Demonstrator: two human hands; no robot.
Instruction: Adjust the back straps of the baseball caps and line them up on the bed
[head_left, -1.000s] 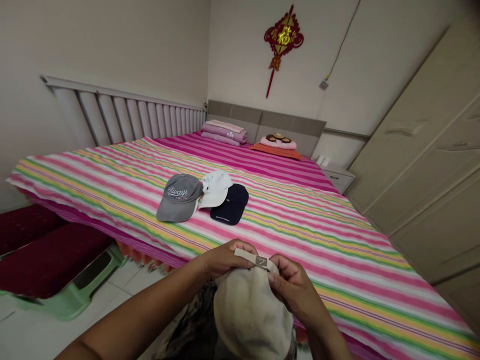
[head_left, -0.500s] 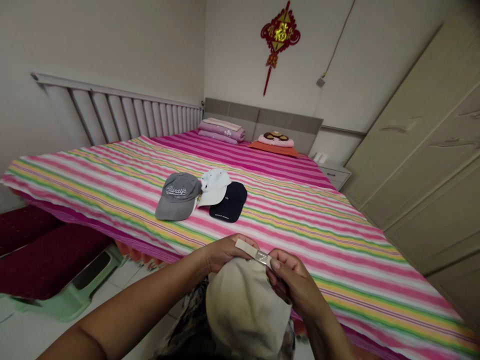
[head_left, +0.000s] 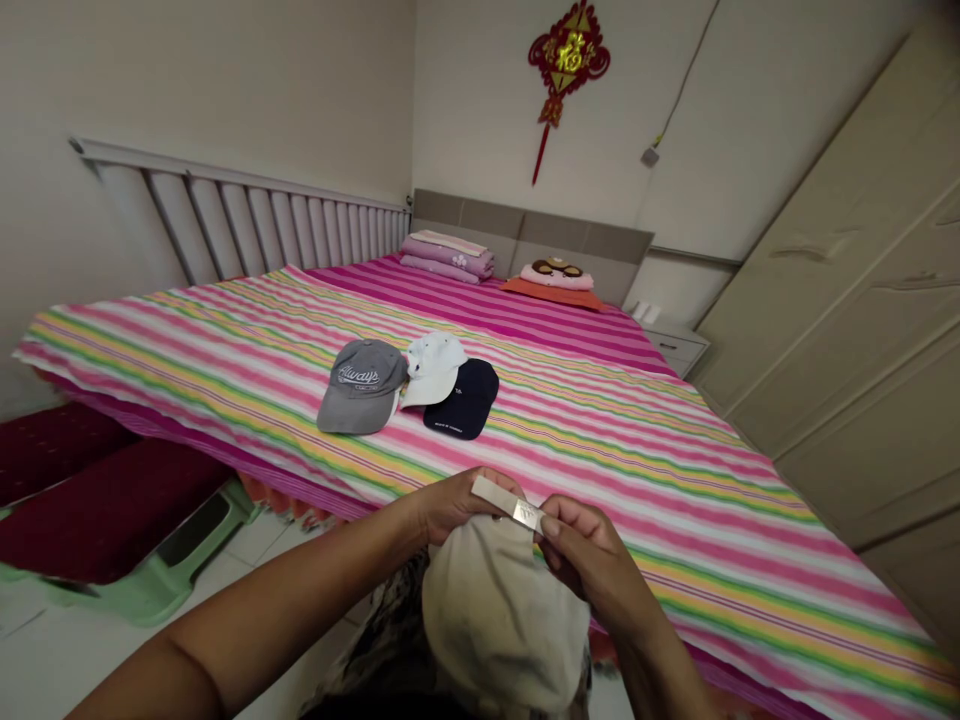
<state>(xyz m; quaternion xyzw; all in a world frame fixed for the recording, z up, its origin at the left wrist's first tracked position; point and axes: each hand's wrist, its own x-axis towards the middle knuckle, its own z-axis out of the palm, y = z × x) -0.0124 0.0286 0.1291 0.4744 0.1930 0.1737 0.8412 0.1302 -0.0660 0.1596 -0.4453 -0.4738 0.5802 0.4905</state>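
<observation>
A beige cap [head_left: 506, 615] hangs between my hands at the bed's near edge, its back strap [head_left: 495, 495] and metal buckle [head_left: 528, 515] facing up. My left hand [head_left: 461, 505] is closed on the cap's rim beside the strap's loose end. With thumb and fingers, my right hand [head_left: 589, 550] pinches the strap next to the buckle. Farther off on the bed lie a grey cap [head_left: 361, 385] with white lettering, a white cap [head_left: 433, 370] and a dark navy cap [head_left: 463, 400]. The white one partly overlaps the navy one.
The bed [head_left: 622, 450] has a striped cover. Folded purple bedding [head_left: 448, 260] and a pink pillow [head_left: 556, 275] lie by the headboard [head_left: 487, 220]. Green stools [head_left: 176, 570] with dark red covers stand at the left; a wardrobe [head_left: 840, 300] stands at the right.
The view has shifted slightly, so the bed and caps appear a little higher and farther right. Both hands keep their hold on the beige cap; its buckle is tilted slightly differently.
</observation>
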